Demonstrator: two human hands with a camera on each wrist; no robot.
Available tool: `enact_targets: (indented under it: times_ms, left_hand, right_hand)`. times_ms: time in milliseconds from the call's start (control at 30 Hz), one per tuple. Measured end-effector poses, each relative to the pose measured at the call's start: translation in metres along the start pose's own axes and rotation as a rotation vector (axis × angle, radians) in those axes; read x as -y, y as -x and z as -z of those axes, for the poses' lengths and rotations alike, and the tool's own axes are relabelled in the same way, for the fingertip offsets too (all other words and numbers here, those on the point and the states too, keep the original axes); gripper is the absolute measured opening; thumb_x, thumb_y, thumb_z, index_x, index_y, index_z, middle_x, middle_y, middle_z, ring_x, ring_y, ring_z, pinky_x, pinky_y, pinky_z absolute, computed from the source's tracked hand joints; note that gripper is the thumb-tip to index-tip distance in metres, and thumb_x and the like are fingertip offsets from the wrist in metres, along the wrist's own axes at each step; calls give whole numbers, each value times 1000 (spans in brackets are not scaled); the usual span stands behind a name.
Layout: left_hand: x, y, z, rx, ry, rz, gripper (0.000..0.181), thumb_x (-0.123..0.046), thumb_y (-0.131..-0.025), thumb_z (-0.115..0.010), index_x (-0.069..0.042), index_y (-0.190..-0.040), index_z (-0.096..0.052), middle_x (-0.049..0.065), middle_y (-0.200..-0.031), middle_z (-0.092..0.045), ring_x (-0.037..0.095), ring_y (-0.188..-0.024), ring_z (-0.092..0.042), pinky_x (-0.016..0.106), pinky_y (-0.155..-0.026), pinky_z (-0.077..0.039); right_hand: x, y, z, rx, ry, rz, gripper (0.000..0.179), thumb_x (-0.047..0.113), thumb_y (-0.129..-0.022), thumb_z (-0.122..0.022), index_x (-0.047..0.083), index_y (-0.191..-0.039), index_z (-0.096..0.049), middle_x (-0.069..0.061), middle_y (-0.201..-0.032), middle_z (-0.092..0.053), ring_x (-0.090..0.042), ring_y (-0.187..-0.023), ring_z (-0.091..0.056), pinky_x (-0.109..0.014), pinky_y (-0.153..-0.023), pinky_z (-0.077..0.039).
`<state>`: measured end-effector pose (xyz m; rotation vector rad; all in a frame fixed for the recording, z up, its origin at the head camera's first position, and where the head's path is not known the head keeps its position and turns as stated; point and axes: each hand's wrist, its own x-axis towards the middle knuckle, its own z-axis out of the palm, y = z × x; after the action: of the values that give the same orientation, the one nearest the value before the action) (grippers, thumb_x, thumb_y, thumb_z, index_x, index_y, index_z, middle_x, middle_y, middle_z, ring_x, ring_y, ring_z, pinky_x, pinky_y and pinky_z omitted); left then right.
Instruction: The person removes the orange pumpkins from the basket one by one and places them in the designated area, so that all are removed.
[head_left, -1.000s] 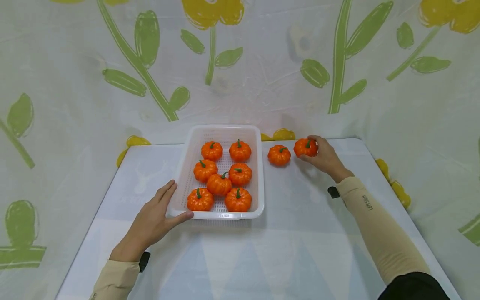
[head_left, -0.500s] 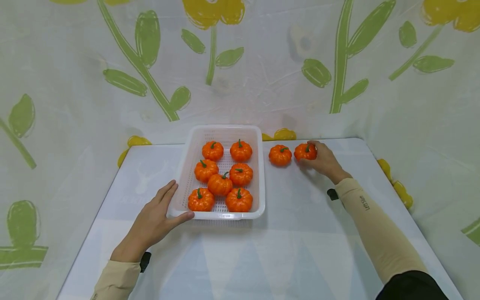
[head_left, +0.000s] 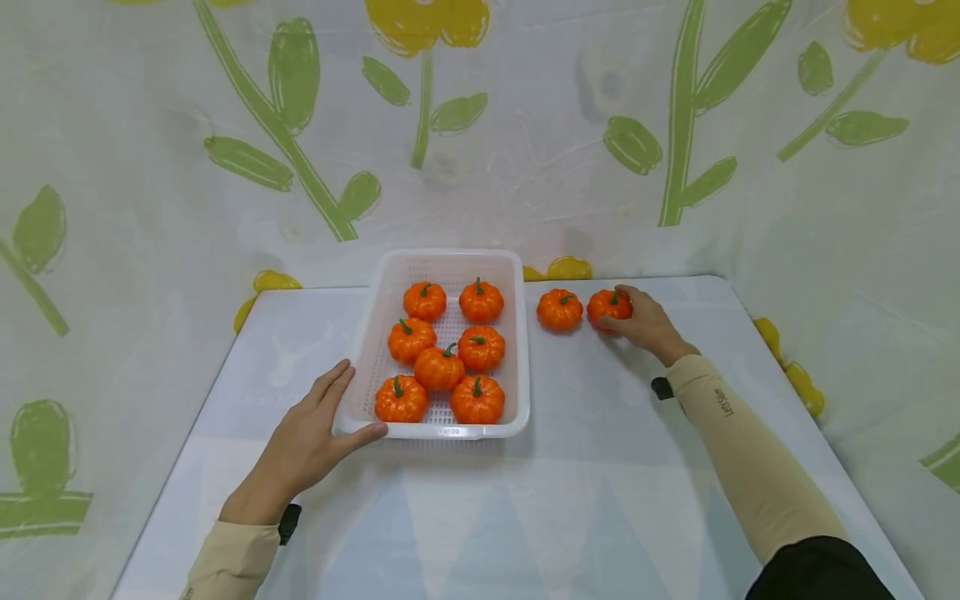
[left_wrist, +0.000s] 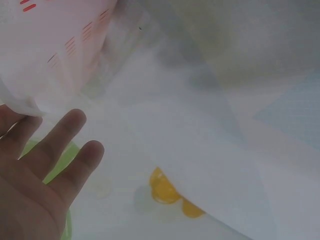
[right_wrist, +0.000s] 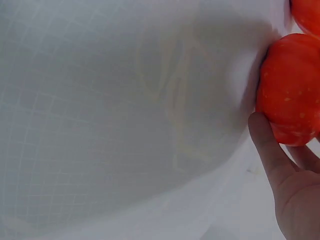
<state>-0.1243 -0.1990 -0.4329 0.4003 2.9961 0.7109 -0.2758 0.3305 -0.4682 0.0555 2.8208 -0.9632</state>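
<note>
My right hand [head_left: 647, 323] holds a small orange pumpkin [head_left: 607, 308] with a green stem at the back right of the table. In the right wrist view the thumb [right_wrist: 267, 145] lies along the side of that pumpkin [right_wrist: 290, 90]; other fingers are partly hidden behind it. Just left of it sits a second pumpkin [head_left: 559, 311]. Left of both stands a white plastic basket [head_left: 521, 350] with several pumpkins inside. My left hand [head_left: 303, 442] rests on the basket's near left corner, fingers spread and thumb over the front rim. The left wrist view shows the fingers [left_wrist: 75, 122] by the basket wall [left_wrist: 65, 50].
The white table [head_left: 600, 467] has a pale blue triangle pattern near the front. A flower-print curtain [head_left: 525, 150] hangs behind the table and at its sides. Table surface extends between the basket and the right forearm [head_left: 742, 442].
My right hand has brought its pumpkin down and slightly nearer, level with the pumpkin beside it. My left hand and the basket stay in place.
</note>
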Motion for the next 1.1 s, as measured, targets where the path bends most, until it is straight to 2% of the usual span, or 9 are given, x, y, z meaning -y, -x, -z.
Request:
enact_targets:
  times_ms: [667, 1100]
  left_hand:
    - [-1, 1, 1, -1, 3, 4, 110, -75, -83, -64, -7, -160, -27, 12, -165, -24, 47, -138, -41, 65, -107, -39]
    - [-4, 2, 2, -9, 12, 3, 109, -75, -83, -65, -6, -160, -28, 13, -165, -26, 47, -137, -42, 64, -106, -40]
  right_hand:
    - [-1, -4, -2, 7, 11, -11, 83, 41, -96, -66, 2, -157, -26, -31, -155, -31, -47, -136, -35, -61, -116, -30]
    - [3, 1, 4, -21, 18, 25, 86, 40, -95, -69, 3, -158, -25, -33, -155, -30, -49, -135, -37, -64, -113, -33]
